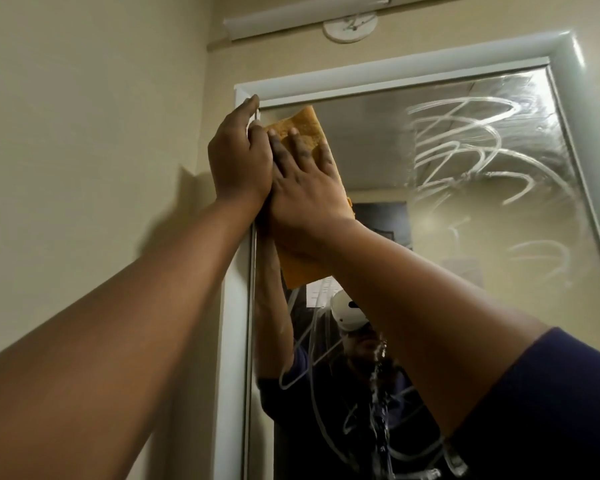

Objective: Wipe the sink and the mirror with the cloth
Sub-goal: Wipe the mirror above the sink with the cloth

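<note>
Orange and coarse-textured, the rectangular wiping cloth (302, 133) lies flat against the upper left corner of the tall rectangular mirror with the glossy white rounded frame (465, 188), its top edge just below the frame's top bar and its lower end hanging down the glass. Both hands press on it side by side, touching each other: the right hand (305, 188) is spread flat on the cloth with straight fingers pointing up the mirror, while the left hand (238, 157) lies along the mirror's left edge, its fingertips reaching the frame corner and overlapping the cloth's left border. Most of the cloth's middle is hidden beneath the right hand and forearm, so only its top and bottom parts show. Across the mirror's upper right area the glass is hazy, marked with looping whitish streaks, and thinner curved streaks run down its lower part. Reflected in the mirror's lower half is the person with raised arms and a white head-worn device. A dark blue short sleeve (548, 403) covers the right upper arm at the mirror's lower right. Left of the mirror is a smooth cream painted wall (84, 133). Above the mirror sits a round white wall fitting (350, 27) beneath a long white tubular fixture (291, 19)
</note>
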